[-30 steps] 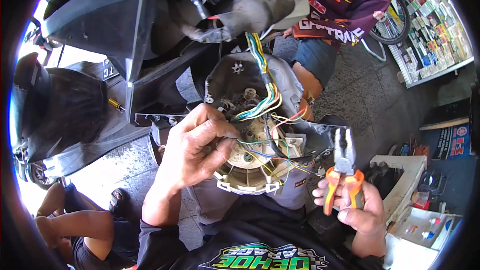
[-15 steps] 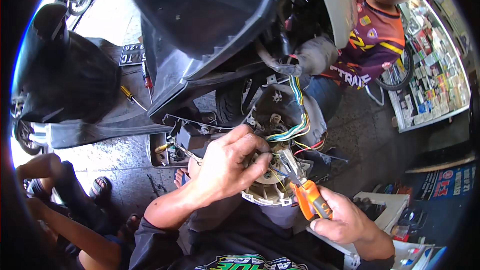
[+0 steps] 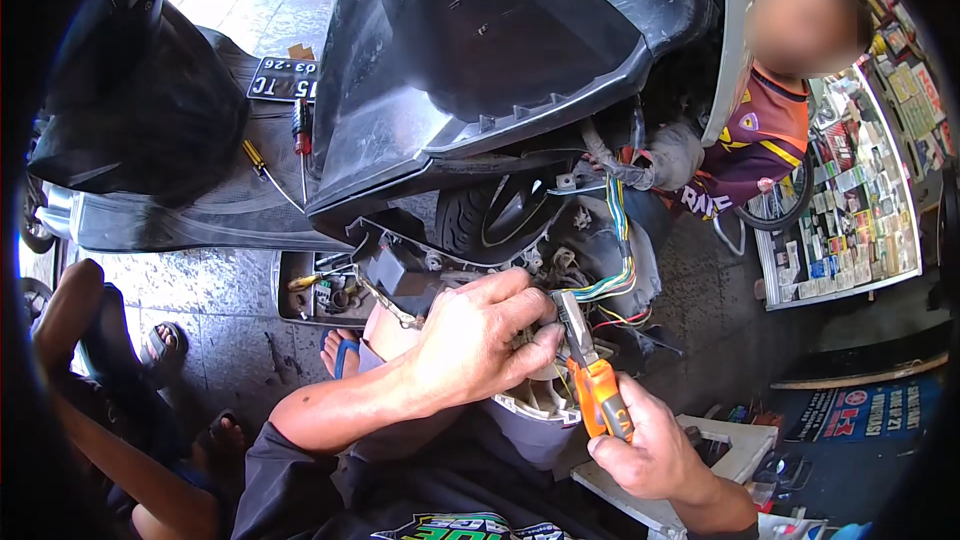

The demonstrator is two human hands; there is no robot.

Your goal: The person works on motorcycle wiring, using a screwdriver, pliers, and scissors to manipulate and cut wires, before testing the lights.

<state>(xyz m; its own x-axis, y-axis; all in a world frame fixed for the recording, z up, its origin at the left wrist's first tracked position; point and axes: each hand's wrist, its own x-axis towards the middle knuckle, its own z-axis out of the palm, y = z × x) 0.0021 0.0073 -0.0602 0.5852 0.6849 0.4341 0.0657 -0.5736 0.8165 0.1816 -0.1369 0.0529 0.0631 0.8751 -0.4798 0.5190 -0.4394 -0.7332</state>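
Orange-and-grey-handled pliers (image 3: 600, 388) are gripped in my right hand (image 3: 650, 445), their metal jaws pointing up and away from me. The jaw tips are beside the fingertips of my left hand (image 3: 490, 335), which is closed in a pinch on thin wires, largely hidden by the fingers. A bundle of coloured wires (image 3: 622, 250) hangs from the scooter's front and bends toward that pinch. Below both hands lies a pale plastic housing (image 3: 540, 398), partly covered by my left hand.
A black scooter body (image 3: 480, 60) fills the far middle. On its footboard (image 3: 190, 225) lie a red-and-black screwdriver (image 3: 301, 130) and a yellow-handled one (image 3: 254, 157). A tool tray (image 3: 300, 305) sits left. One person (image 3: 750, 140) is far right, another's arm (image 3: 120, 460) near left. A display case (image 3: 845, 210) stands right.
The view has shifted, so the scooter sits farther right in it. The pliers appear more upright, with their jaws still beside my left fingertips. Both hands keep their grip.
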